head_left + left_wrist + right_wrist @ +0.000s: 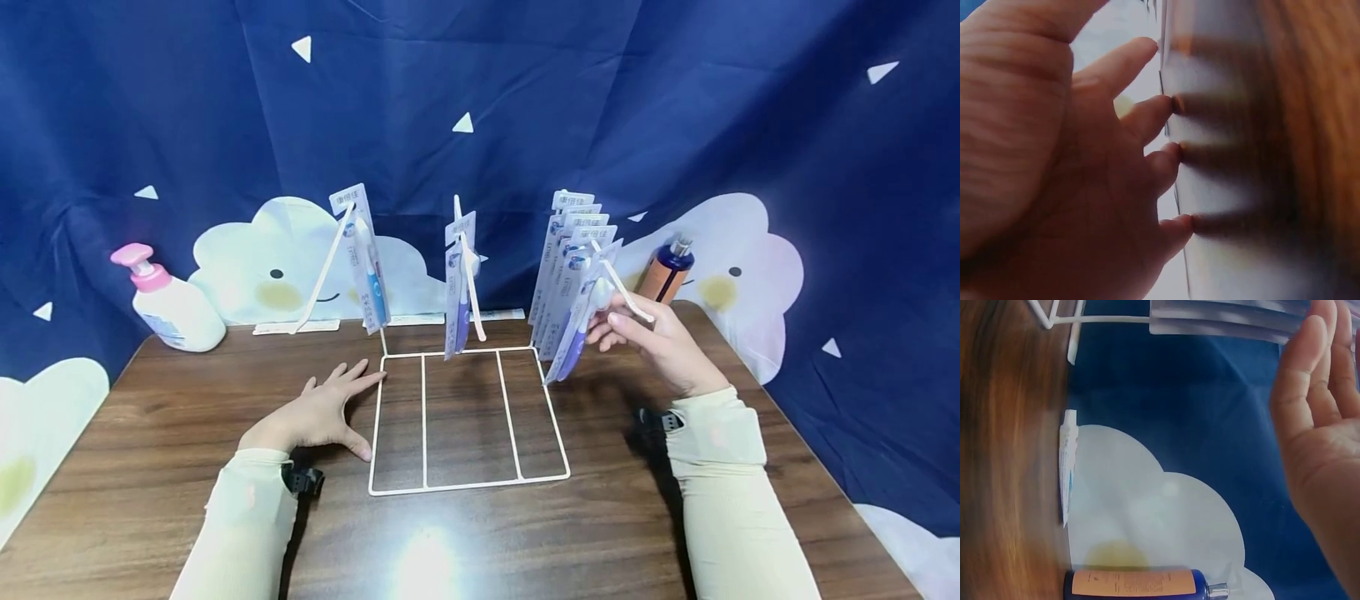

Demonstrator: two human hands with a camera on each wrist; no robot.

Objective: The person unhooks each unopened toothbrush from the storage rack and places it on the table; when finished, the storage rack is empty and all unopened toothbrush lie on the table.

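My left hand (pixel 318 412) lies flat, steadying the rack (pixel 465 421). My right hand (pixel 651 340), centre-right, pinches the front pack (pixel 583 321); I'd slide it along its arm gently.

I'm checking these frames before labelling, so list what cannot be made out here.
- Head view: print on the blue-and-white carded toothbrush packs is too small to read.
- Head view: whether the right hand pinches the front pack is unclear; the pack hides its fingertips.
- Left wrist view: the wooden table is blurred.
- Right wrist view: the orange-labelled dark bottle is cut off by the bottom edge.
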